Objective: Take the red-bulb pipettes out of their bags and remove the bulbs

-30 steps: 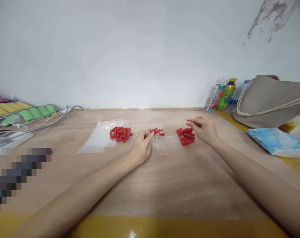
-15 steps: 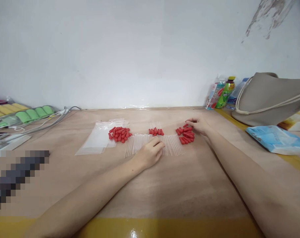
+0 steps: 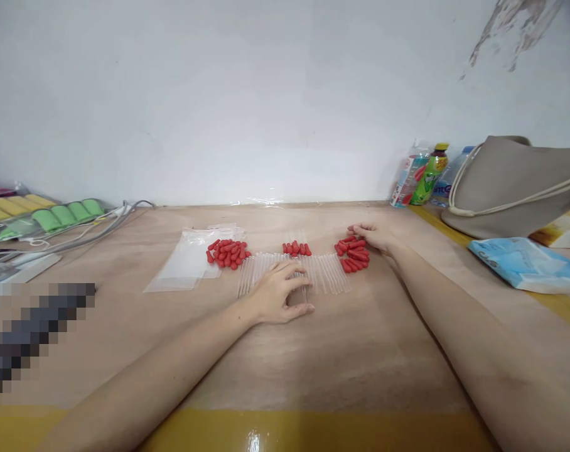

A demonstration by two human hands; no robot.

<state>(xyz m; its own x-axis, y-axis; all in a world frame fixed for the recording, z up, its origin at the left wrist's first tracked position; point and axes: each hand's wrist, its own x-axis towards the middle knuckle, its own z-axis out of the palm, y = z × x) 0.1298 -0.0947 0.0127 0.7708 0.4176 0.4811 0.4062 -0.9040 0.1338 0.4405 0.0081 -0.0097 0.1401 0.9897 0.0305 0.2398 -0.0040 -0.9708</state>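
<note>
My left hand (image 3: 282, 292) lies over a row of thin clear tubes (image 3: 329, 276), its thumb and fingers spread apart with nothing held. At the row's far edge, several tubes carry red rubber dropper bulbs (image 3: 296, 248). My right hand (image 3: 374, 235) is at the back of a loose group of red bulbs (image 3: 355, 256) on the right. Its fingers stretch out above them, apparently holding nothing. On the left sits a larger pile of red bulbs (image 3: 227, 253), partly on clear plastic bags (image 3: 179, 267). My left hand hides the middle of the tube row.
Drink bottles (image 3: 426, 176) and a grey bag (image 3: 511, 182) stand at the back right, with a blue-and-white packet (image 3: 525, 263) in front. Packed green rolls (image 3: 68, 215) and cables (image 3: 120, 220) lie at the left. A white wall (image 3: 266, 107) borders the table's back.
My left hand has opened from a closed pose, its thumb moving towards me. The right hand has shifted slightly left and back, and a bulb by its fingertips now lies lower in the group.
</note>
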